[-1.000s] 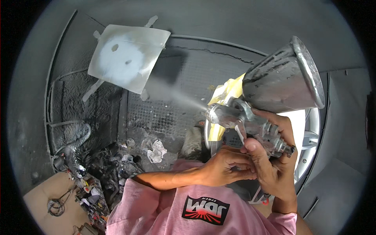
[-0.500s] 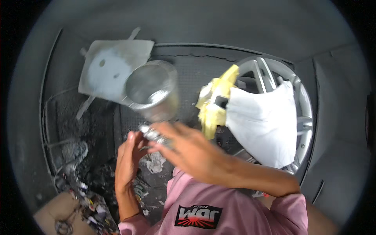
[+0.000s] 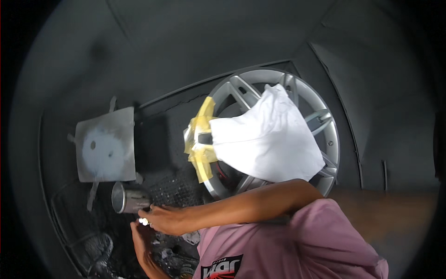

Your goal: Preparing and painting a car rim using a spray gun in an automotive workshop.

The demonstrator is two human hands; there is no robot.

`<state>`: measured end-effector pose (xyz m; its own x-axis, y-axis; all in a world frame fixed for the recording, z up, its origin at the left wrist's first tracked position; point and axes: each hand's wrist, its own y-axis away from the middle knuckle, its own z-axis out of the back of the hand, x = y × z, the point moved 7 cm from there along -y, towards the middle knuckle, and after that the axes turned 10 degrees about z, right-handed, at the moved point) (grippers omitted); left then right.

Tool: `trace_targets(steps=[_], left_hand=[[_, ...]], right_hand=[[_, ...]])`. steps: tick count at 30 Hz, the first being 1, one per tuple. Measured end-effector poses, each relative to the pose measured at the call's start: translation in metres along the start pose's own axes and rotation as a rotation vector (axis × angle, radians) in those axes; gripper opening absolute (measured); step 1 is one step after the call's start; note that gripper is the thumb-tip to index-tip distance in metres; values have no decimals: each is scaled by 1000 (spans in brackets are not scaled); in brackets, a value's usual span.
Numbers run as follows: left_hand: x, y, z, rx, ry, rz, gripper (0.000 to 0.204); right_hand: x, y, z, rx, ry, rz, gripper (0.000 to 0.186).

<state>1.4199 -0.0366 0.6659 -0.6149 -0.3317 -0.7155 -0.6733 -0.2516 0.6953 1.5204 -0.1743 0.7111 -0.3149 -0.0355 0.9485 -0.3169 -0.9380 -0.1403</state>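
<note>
A spray gun with an open-topped metal cup (image 3: 131, 199) is at the lower left, its cup tilted with the mouth facing left. My right hand (image 3: 168, 220) is closed around the gun's silver fitting under the cup, which shows as a bright spot between the fingers. Right beside it, my left hand (image 3: 140, 236) is partly hidden and dark; its fingers come up to the same fitting, and their grip is unclear. Above the cup, a grey sheet (image 3: 106, 146) with a pale sprayed patch is taped up.
A silver alloy wheel (image 3: 329, 144) stands to the right, partly covered by a white sheet (image 3: 269, 139) and yellow masking tape (image 3: 203, 123). Dark booth walls (image 3: 223, 32) surround it. A coiled hose-like shape (image 3: 104, 249) and scraps lie at the lower left.
The cup has moved down and away, from mouth facing up toward me to tipped sideways. Both hands moved lower left with it. My view has turned, so the wheel sits further left.
</note>
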Motion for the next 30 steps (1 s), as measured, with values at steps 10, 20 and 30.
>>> trace_targets(steps=[10,20,30], left_hand=[[35,-20,33,-154,-2,143,59],[31,-25,29,40,69,174,60],[28,-3,27,0,20,92,64]], right_hand=[[-7,-13,-22,248,-110,-151,70],[-19,-27,-38,293,-71,-133,65],[-9,-21,-30,165,-159,-86,39]])
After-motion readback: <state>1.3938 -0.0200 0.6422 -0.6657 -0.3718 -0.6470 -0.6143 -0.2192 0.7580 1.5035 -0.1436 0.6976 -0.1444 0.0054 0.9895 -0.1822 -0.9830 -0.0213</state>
